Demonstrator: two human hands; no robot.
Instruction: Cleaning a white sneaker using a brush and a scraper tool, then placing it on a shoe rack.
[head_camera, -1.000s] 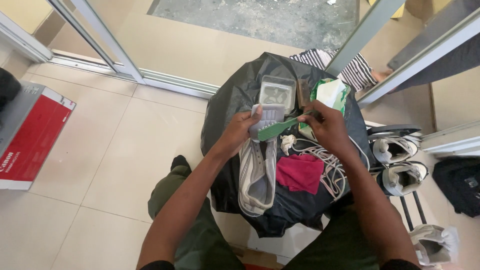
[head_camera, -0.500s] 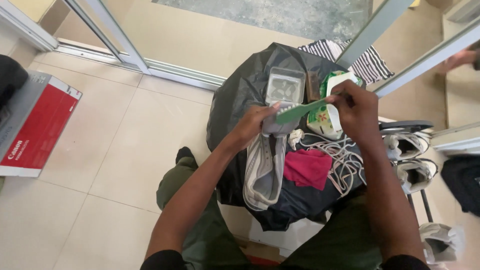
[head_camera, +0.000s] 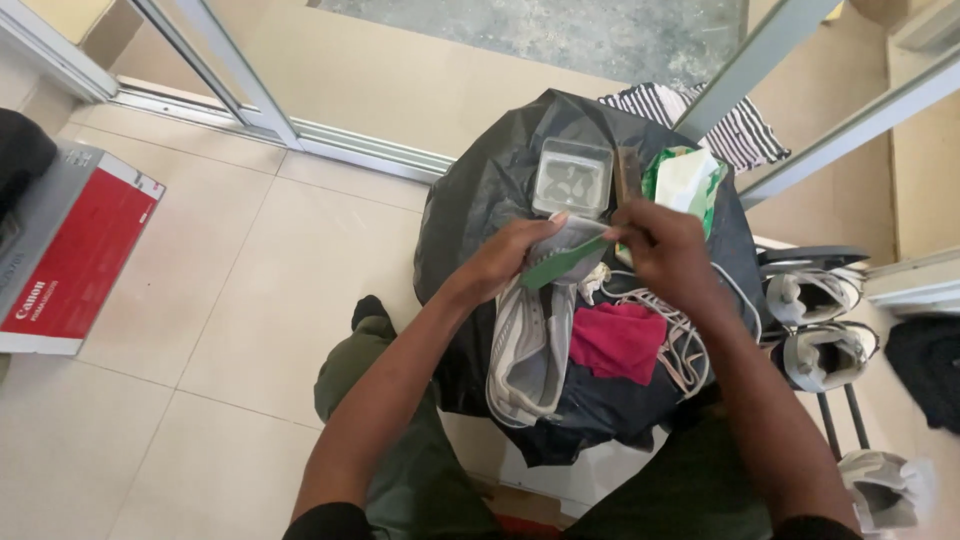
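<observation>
A: Where does the shoe cleaning stand, going by what shows?

B: Mid-scrub, I'd judge. The left hand (head_camera: 505, 262) is curled around the top end of a grey shoe (head_camera: 530, 345) at the centre of the frame, holding it up off the black plastic sheet (head_camera: 470, 210). The right hand (head_camera: 668, 245) is closed on the handle of a green brush (head_camera: 562, 262), whose head lies against the shoe's upper end

A: What looks done, what's left?

B: Hard to say how clean the shoe is; its surface is too blurred. The white laces (head_camera: 675, 335) lie loose on the sheet, out of the shoe, beside a red cloth (head_camera: 620, 340). Two more shoes (head_camera: 820, 325) sit on a rack at the right edge, so more may be waiting

A: And room to move?

B: Tight ahead: a clear tub (head_camera: 572, 178) and a green-and-white packet (head_camera: 688, 180) sit just above the hands, with a metal door frame (head_camera: 745, 70) slanting through the upper right. The sheet's left edge drops to tiled floor (head_camera: 220, 300), which gives more room on that side; a red and grey box (head_camera: 70, 250) rests well apart at the far left. The person's green-trousered knee (head_camera: 350, 370) sits just below the left forearm
</observation>
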